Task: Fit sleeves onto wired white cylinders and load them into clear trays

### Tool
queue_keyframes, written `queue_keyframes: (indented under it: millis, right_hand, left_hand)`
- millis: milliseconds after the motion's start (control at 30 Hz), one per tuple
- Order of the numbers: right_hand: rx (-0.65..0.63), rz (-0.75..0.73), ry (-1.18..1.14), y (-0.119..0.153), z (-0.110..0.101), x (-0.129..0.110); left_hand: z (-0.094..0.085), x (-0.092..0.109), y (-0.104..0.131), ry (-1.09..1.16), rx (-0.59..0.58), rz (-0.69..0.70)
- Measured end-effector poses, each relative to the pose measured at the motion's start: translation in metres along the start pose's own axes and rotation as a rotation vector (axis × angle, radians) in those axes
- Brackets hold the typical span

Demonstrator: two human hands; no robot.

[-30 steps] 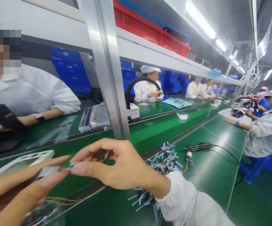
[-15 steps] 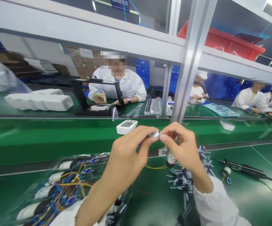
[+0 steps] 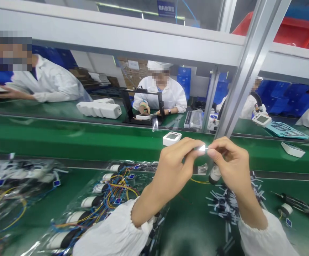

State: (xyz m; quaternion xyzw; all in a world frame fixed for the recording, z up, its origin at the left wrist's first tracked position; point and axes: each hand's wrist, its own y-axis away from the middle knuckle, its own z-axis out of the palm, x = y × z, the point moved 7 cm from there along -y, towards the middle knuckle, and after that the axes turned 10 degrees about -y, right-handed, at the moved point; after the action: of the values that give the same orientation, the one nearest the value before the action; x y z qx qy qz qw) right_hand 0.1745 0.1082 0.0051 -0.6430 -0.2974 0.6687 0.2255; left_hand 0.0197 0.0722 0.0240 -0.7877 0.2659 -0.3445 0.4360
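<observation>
My left hand pinches a small, shiny, pale square piece between thumb and fingertips. The fingers of my right hand close on a thin bit at the piece's right edge; what that bit is cannot be made out. Just below my right hand is a white-and-black cylinder, partly hidden by it. A yellow wire runs from it to the left. Under my right wrist lies a pile of dark parts with pale strips.
Wired cylinders in clear plastic lie at left. A power screwdriver and another wired cylinder lie at right. Beyond my hands stands a white device with a screen. A metal post rises behind; co-workers sit across.
The view has swung left, so everything appears further right, and a co-worker at far left has come into view. Both hands keep the same pinch on the small piece.
</observation>
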Motion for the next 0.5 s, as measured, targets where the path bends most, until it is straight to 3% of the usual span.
queue_keyframes:
  millis: [500]
  right_hand:
    - [0.002, -0.048, 0.026, 0.0021, 0.0046, -0.0055]
  left_hand:
    - [-0.0031, -0.0006, -0.0005, -0.026, -0.023, -0.02]
